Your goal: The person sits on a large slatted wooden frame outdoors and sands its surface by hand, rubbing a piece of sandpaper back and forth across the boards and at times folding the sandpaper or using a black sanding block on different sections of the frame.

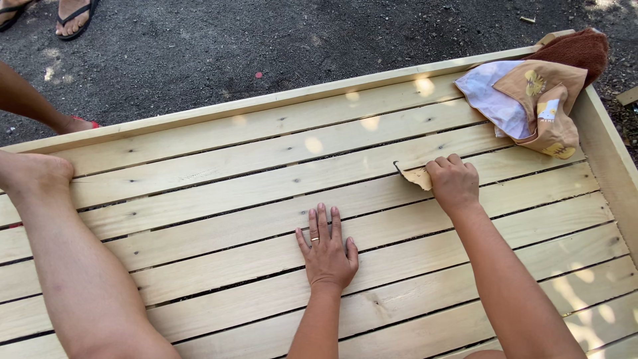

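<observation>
Skin of a bare leg and foot point(40, 179) crosses the left end of the pale slatted wooden frame point(219, 193), which lies on dark gravel ground point(266, 40). Near the middle the left hand point(327, 249) rests palm down on a slat, its fingers spread and holding nothing. Just right of it the right hand point(454, 183) has its fingers curled tight around a tan scrap of sandpaper point(417, 176) pressed to a slat, with crumpled brown and white cloths point(531, 100) in the far right corner.

Pale yellow-white slatted wooden frame point(266, 126) with dark knots; tan sandpaper piece point(417, 177); cloth point(531, 106) ochre with yellow motifs and pale lilac; rust-brown towel point(583, 48); dark grey ground point(266, 46)
</observation>
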The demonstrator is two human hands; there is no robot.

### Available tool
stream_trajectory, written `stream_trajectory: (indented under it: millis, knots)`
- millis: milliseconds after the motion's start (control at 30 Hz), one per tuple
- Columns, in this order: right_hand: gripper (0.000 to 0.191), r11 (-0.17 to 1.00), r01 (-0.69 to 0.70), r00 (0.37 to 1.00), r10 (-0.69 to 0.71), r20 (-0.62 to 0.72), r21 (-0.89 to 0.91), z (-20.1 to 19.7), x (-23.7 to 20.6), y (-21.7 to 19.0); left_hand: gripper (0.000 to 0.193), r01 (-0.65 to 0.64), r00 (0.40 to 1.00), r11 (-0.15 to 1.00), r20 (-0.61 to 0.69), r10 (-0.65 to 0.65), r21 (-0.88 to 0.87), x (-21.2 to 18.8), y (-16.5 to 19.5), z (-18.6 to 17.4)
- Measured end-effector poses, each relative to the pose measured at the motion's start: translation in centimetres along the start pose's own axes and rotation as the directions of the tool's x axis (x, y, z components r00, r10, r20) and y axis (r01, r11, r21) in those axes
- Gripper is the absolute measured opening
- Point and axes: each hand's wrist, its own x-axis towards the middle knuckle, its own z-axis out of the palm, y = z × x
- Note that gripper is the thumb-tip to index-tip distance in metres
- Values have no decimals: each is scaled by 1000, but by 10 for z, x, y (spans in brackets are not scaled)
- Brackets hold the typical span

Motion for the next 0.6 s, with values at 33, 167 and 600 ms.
stream_trajectory:
  millis: [33,167,600]
  knots:
    - [14,1000,17,1000,-17,-8,17,1,0,0,77,0,1000,1000,-2,0,2,1,0,0]
    - [12,998,-49,998,47,36,39,5,-4,-2,78,2,1000,1000,2,-2,-1,0,-1,0]
    - [12,979,63,998,-57,-35,195,6,-8,-13,77,21,999,1000,40,-21,-4,0,0,-3]
